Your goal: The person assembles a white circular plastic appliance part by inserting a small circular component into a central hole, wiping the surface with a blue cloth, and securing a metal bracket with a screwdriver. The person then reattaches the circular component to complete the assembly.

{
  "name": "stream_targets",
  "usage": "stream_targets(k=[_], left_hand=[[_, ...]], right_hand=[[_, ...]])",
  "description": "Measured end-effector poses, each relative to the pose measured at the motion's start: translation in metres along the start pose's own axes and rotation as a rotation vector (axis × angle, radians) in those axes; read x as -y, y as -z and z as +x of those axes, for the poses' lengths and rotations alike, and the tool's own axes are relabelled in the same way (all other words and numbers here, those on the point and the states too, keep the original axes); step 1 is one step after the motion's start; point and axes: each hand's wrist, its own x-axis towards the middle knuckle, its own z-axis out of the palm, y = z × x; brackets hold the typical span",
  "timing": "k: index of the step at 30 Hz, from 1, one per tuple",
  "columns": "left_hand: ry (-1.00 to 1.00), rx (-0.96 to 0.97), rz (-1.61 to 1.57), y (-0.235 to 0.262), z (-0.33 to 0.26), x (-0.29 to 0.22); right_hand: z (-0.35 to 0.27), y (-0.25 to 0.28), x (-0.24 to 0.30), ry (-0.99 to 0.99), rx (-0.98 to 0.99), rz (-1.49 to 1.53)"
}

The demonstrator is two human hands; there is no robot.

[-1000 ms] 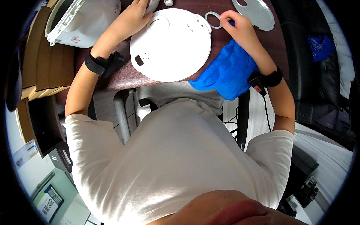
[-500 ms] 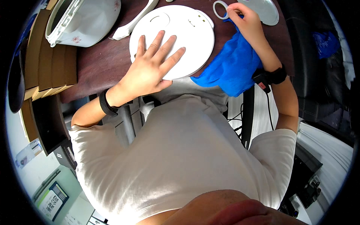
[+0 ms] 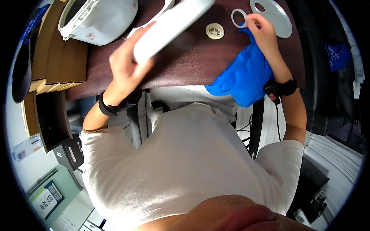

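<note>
My left hand (image 3: 127, 65) grips the near end of a round white lid (image 3: 171, 29), raised and tipped on edge above the brown table. Slight blur softens that hand and the lid. In my right hand (image 3: 263, 32) a thin white ring (image 3: 239, 18) is pinched between thumb and fingers. A blue cloth (image 3: 246, 69) hangs under the right hand and forearm and drapes over the table's near edge. A small cream round cap (image 3: 214, 31) lies on the table between the hands. Beyond the right hand rests a grey-white disc with a hole (image 3: 279, 17).
A white pot with a flower print (image 3: 102, 23) stands at the far left, beside a curved white handle (image 3: 162, 11) partly hidden by the lid. Brown cardboard boxes (image 3: 63, 50) line the table's left side. A black cable (image 3: 277, 119) hangs from the right wristband.
My left hand has gone from lying flat on the lid to lifting and tipping it, revealing the cream cap. My right hand keeps the ring. The whole view has shifted slightly.
</note>
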Motion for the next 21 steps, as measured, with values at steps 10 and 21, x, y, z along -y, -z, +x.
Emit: stream_targets(k=[10, 21], left_hand=[[0.679, -0.400, -0.777, 0.010, 0.025, 0.041], [1.065, -0.163, -0.852, -0.003, -0.006, 0.044]], right_hand=[[-0.001, -0.001, 0.004, 0.004, 0.070, 0.064], [0.005, -0.008, 0.049, -0.091, 0.377, 0.115]])
